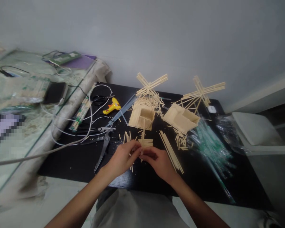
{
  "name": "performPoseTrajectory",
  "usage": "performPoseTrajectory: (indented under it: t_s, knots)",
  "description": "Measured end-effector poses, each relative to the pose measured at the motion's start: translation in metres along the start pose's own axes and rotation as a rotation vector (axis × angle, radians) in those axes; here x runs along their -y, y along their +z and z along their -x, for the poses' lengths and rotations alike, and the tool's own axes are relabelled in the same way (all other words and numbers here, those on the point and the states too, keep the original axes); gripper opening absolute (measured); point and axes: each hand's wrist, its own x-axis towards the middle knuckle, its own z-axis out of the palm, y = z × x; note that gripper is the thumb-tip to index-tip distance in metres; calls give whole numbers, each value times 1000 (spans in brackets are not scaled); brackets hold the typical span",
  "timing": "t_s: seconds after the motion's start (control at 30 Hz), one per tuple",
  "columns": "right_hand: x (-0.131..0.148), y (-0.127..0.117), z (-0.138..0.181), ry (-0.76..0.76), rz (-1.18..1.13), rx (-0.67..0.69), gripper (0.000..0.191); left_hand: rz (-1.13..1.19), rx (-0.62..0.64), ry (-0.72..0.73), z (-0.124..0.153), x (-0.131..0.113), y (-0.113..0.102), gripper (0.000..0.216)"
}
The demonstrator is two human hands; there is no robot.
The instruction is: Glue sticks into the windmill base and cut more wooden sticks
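My left hand [123, 158] and my right hand [158, 161] meet over the black table [68, 161], fingers pinched together on a thin wooden stick [143, 134] that stands upright between them. Just behind the fingertips lies a small flat row of joined sticks [147, 142]. A loose bundle of long sticks [171, 151] lies to the right of my right hand. Open metal shears [104, 146] rest to the left of my left hand.
Two stick windmill models [142, 115] [182, 117] stand at the back of the table. A yellow glue gun [112, 106], black scissors [99, 99] and white cables [68, 133] lie at the left. Clear plastic wrappers [209, 145] cover the right side. A glass-topped desk [26, 91] adjoins on the left.
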Motion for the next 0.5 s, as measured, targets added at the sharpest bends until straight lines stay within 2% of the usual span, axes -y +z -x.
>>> performPoseTrajectory:
  t_s: [0.17,0.23,0.4,0.5]
  knots:
    - [-5,1,1,-90,191,-17,7,65,-45,-15,2,-2,0,22]
    - [-9,2,2,-143,257,-8,7,61,-83,24,2,-3,0,20]
    - [-14,1,1,-364,386,-63,9,-18,-154,324,3,-5,0,9]
    - [-14,-1,2,-476,416,-91,12,-45,-162,425,4,-6,2,10]
